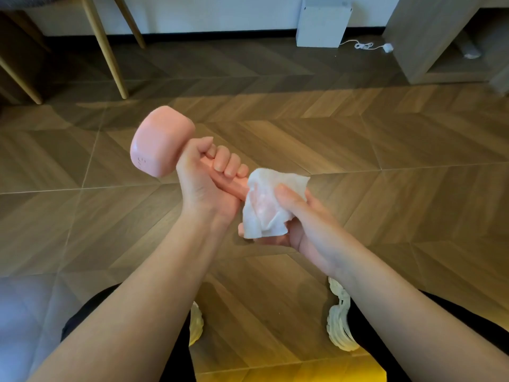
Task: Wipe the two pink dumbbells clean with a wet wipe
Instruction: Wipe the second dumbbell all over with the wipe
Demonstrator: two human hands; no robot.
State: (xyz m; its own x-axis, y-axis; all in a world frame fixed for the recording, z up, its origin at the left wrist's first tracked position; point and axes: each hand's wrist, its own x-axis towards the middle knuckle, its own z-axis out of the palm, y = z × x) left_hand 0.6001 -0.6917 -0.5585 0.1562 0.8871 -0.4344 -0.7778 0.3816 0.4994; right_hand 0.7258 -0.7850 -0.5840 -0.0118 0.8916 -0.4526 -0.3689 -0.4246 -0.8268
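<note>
A pink dumbbell (161, 142) is held in the air above the floor, tilted with one head up at the left. My left hand (209, 183) is wrapped around its handle. The lower head is covered by a white wet wipe (265, 205), which my right hand (297, 221) presses around it from the right and below. Only this one dumbbell is in view.
Wooden chevron floor (358, 150) lies below. Wooden chair legs (107, 48) stand at the upper left, a white box (322, 23) with a cable by the wall, a wooden cabinet (429, 37) at the upper right. My knees and light shoes (340, 318) show at the bottom.
</note>
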